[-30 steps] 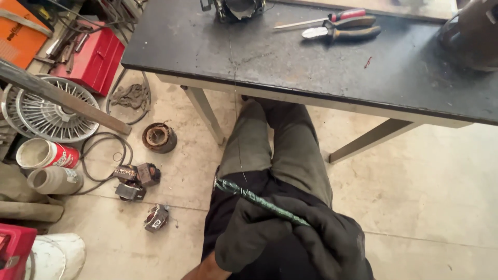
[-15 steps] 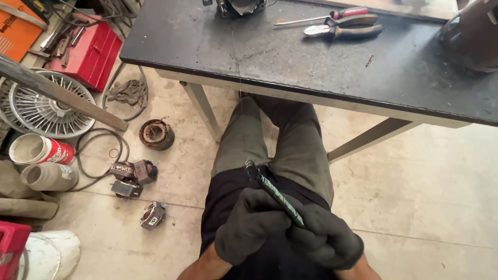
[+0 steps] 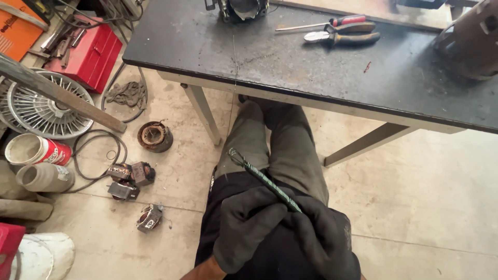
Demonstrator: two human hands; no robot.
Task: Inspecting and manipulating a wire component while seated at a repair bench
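Green twisted rod (image 3: 264,179), thin and looped at its far end, slants up and left from the 2 gloved hands over the person's lap. The left hand (image 3: 246,228), in a dark glove, has its fingers (image 3: 267,207) closed around the rod's lower part. The right hand (image 3: 327,238), also gloved, has its fingers curled shut on the rod's near end, touching the left hand. Both hands sit above the dark apron and the grey-green trousers (image 3: 275,140), whose legs run under the desk (image 3: 311,67).

On the black desk top lie pliers (image 3: 342,37) with dark and yellow handles, just beside a red-handled screwdriver (image 3: 324,23). A dark metal part (image 3: 241,8) stands at the far edge, and a rusty round housing (image 3: 472,41) sits at the right end.

On the concrete floor to the left lie a small round coil (image 3: 154,136), 3 small motor parts (image 3: 129,179), a wire fan guard (image 3: 44,106), a red toolbox (image 3: 85,52) and a red-and-white can (image 3: 36,150).
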